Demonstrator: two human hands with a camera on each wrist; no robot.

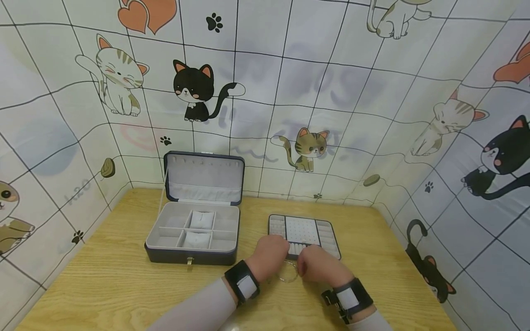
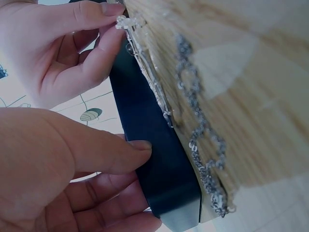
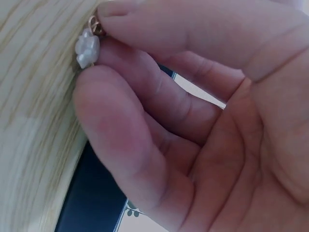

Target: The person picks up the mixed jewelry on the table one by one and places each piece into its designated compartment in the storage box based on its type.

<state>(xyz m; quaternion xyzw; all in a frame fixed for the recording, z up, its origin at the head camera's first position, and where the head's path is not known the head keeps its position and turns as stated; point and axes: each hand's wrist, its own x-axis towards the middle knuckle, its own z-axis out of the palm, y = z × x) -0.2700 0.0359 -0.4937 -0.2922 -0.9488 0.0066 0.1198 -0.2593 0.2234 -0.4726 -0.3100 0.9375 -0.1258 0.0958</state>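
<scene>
My right hand (image 1: 320, 265) pinches one end of a thin bracelet (image 2: 153, 82) between thumb and fingers. In the right wrist view a white bead (image 3: 87, 48) and a small gold-coloured clasp (image 3: 96, 25) sit at these fingertips. The bracelet's strand runs down along the front of a dark-sided jewelry tray (image 1: 303, 230). At that tray's near left corner, my left hand (image 1: 271, 258) grips the edge, thumb on the dark side and fingers around the rim. A silver chain (image 2: 195, 108) lies on the table in front of the tray.
Left of the tray stands an open dark jewelry box (image 1: 192, 256), its lid raised, with two white cushions (image 1: 202, 220) in its compartments. The wooden table (image 1: 103, 276) meets a cat-patterned cloth (image 1: 256, 92) at the back and sides.
</scene>
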